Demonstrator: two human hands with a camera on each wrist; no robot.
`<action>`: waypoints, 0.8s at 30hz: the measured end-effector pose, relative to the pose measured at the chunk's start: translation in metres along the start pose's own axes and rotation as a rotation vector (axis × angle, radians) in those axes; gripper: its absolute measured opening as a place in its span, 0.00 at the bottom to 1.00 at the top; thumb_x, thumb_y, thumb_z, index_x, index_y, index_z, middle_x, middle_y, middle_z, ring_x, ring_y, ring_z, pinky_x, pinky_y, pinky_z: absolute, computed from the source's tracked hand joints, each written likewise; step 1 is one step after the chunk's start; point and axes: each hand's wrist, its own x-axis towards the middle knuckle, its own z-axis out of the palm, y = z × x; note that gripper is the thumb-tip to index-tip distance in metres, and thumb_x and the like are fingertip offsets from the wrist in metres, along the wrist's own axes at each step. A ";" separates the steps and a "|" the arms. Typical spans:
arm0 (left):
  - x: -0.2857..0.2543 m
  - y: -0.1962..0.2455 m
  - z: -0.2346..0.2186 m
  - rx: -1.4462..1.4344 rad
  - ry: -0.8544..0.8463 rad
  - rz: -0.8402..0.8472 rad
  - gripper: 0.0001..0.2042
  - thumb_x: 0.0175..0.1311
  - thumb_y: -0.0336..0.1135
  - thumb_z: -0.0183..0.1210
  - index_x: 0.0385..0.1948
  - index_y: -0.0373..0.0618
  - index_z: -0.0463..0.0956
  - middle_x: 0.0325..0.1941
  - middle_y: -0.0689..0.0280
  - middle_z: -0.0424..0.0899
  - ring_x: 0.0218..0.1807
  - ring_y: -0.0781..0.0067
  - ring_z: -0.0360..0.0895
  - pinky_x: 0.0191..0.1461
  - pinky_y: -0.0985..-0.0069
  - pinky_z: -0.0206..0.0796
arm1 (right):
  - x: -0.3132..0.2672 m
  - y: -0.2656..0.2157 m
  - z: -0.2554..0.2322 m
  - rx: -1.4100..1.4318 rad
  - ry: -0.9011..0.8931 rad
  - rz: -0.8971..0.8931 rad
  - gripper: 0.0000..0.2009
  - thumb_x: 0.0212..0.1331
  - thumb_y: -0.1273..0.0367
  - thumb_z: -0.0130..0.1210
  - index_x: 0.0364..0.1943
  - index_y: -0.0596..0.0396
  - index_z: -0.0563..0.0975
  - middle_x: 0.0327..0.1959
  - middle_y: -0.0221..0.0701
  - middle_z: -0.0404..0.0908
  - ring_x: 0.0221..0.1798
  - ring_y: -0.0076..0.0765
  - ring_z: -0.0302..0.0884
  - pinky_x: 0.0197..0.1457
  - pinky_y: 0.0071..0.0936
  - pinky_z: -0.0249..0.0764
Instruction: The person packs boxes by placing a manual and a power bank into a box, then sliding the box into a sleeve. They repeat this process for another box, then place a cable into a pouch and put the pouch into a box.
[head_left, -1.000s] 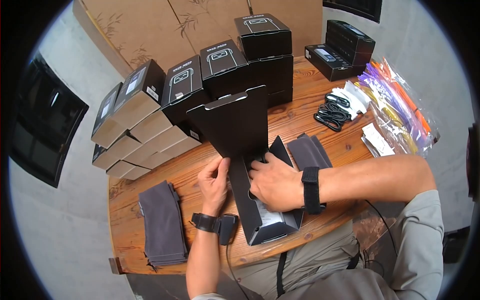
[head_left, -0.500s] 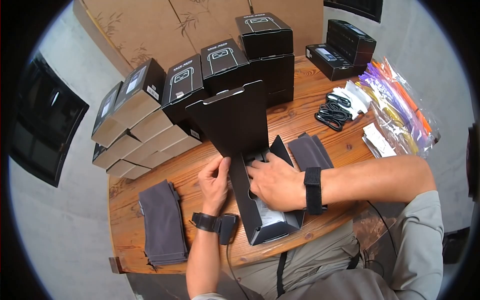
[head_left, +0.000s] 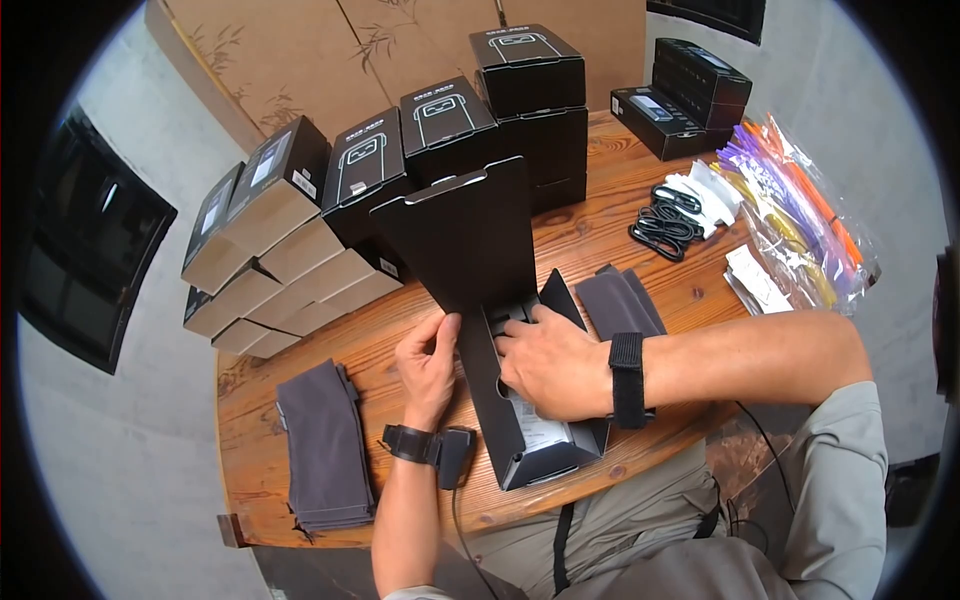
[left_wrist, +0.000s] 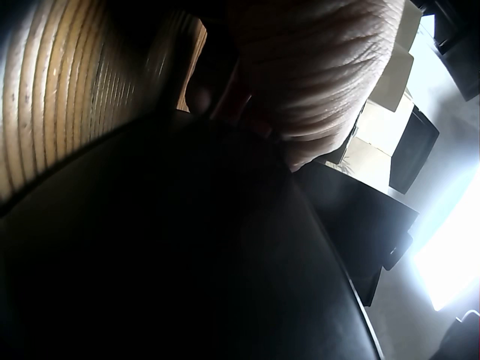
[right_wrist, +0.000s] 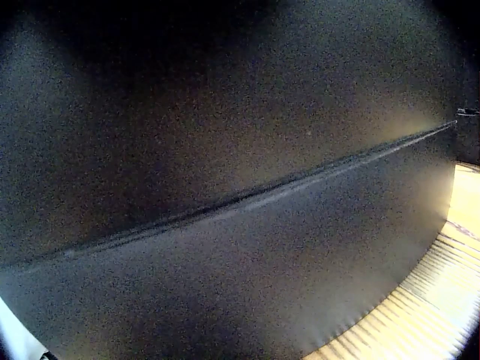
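Note:
A black cardboard box [head_left: 487, 405] stands at the table's front edge with its lid [head_left: 465, 235] raised at the far end. My left hand [head_left: 428, 365] holds the box's left side near the lid hinge, thumb tip at the edge and fingers curled. In the left wrist view, the hand [left_wrist: 322, 82] lies against the dark box wall [left_wrist: 187, 247]. My right hand [head_left: 555, 365] reaches down into the box; its fingertips are partly hidden, and I cannot tell whether they grip anything. White printed paper [head_left: 540, 430] shows inside, below the right hand. Black box panels [right_wrist: 225, 270] fill the right wrist view.
Folded grey cloths lie left [head_left: 328, 445] and right [head_left: 620, 302] of the box. Stacked cartons [head_left: 300, 260] and black boxes [head_left: 450, 115] stand behind. Coiled black cables [head_left: 663, 228], a bag of colourful strips [head_left: 800, 215] and two small boxes [head_left: 685, 95] sit at the right.
The raised lid has tipped back slightly. My right hand has shifted a little inside the box; the left hand stays at the box's side.

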 end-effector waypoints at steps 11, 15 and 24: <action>0.000 -0.001 0.000 -0.003 -0.004 -0.004 0.10 0.68 0.34 0.60 0.43 0.36 0.83 0.28 0.75 0.79 0.28 0.89 0.68 0.30 0.87 0.60 | 0.001 0.002 0.000 -0.010 -0.013 -0.032 0.07 0.52 0.68 0.54 0.29 0.55 0.82 0.39 0.32 0.80 0.51 0.36 0.74 0.49 0.36 0.67; 0.000 0.001 0.001 -0.002 0.004 -0.001 0.10 0.67 0.34 0.60 0.43 0.36 0.83 0.29 0.74 0.80 0.28 0.89 0.69 0.31 0.87 0.61 | -0.004 0.002 0.002 0.011 0.084 -0.034 0.07 0.52 0.68 0.54 0.29 0.54 0.82 0.40 0.32 0.78 0.50 0.36 0.74 0.49 0.36 0.67; 0.000 -0.001 0.000 -0.011 -0.010 -0.002 0.10 0.67 0.34 0.60 0.43 0.36 0.83 0.29 0.74 0.81 0.29 0.88 0.71 0.31 0.87 0.62 | -0.003 0.005 0.005 0.030 0.045 -0.052 0.06 0.49 0.68 0.57 0.28 0.53 0.82 0.42 0.31 0.78 0.51 0.36 0.73 0.49 0.37 0.66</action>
